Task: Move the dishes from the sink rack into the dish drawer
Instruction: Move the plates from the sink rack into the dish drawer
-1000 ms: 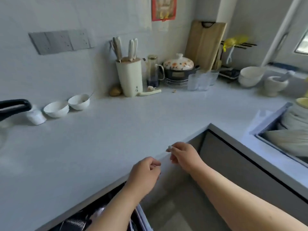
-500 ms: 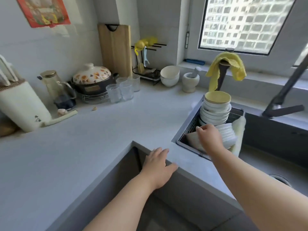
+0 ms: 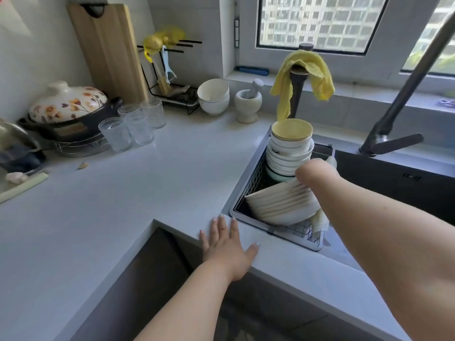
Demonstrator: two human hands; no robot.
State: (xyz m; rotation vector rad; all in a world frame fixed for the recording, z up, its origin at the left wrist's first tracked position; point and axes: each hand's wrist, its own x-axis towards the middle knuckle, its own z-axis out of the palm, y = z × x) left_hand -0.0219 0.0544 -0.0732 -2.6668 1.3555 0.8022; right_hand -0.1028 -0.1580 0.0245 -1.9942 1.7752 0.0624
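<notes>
Right hand (image 3: 316, 174) grips tilted plates (image 3: 283, 205); left hand (image 3: 227, 249) flat on countertop (image 3: 147, 193).

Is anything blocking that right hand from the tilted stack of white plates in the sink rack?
Nothing visible: the right hand already rests on the tilted stack of white plates, beside the taller stack of white bowls.

bare forearms (image 3: 197, 299), no sleeves, pale-polished nails

Single head view, looking down close over sink rack (image 3: 248, 193)
</notes>
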